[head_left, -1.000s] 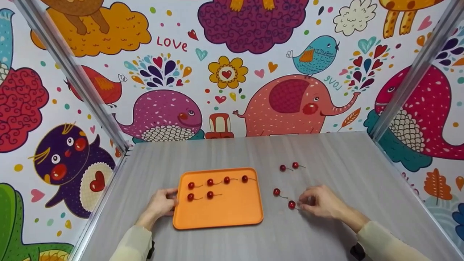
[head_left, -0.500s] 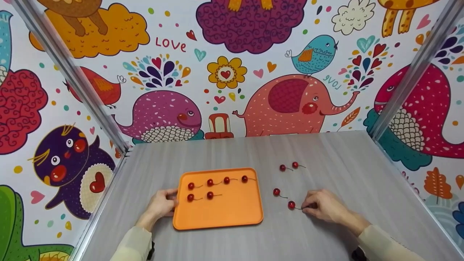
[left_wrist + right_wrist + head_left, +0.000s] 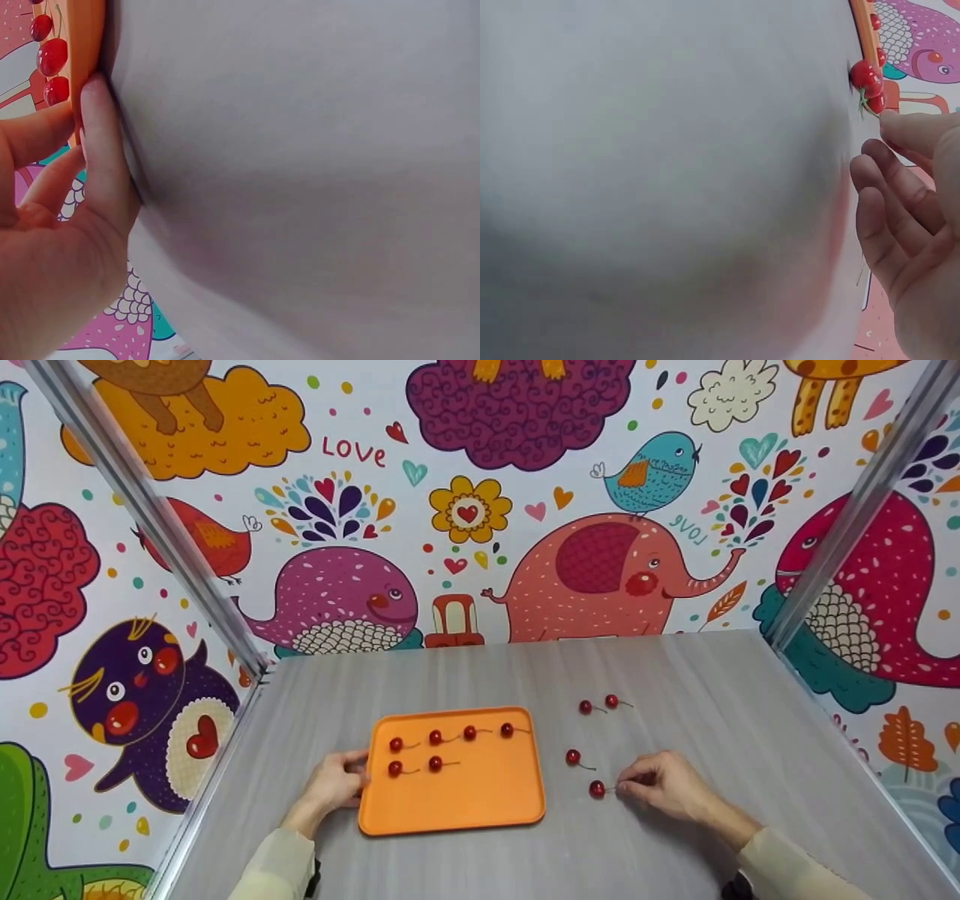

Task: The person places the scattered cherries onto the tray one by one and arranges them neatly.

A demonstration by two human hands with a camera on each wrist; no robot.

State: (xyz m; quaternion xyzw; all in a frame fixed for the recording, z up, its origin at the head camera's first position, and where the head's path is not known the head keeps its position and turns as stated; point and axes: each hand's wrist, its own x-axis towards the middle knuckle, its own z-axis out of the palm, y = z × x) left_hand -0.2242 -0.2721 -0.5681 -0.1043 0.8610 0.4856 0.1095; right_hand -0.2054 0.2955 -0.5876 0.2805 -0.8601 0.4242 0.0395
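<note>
In the head view, my left hand (image 3: 335, 784) grips the left edge of an orange tray (image 3: 450, 817). The left wrist view shows the thumb (image 3: 103, 142) against the tray's outer wall, other fingers bent at the rim. Several red cherries lie in two rows on the tray, one of them a cherry (image 3: 435, 763) in the nearer row. To the right of the tray, my right hand (image 3: 670, 786) pinches the stem of a cherry (image 3: 597, 789) between thumb and index finger, low over the table. Its fruit also shows in the right wrist view as a red cherry (image 3: 865, 79).
Another cherry (image 3: 573, 757) lies just beyond the pinched one. Farther back are a cherry (image 3: 586, 707) and its neighbour, a cherry (image 3: 612, 701), stems pointing right. The grey table (image 3: 480, 862) ends at a wall with cartoon animals, with metal posts (image 3: 840, 517) at the corners.
The right hand drew back a little, closed on the nearest cherry's stem, then shifted slightly left, and that cherry moved left and nearer with it. The left hand and tray stayed still.
</note>
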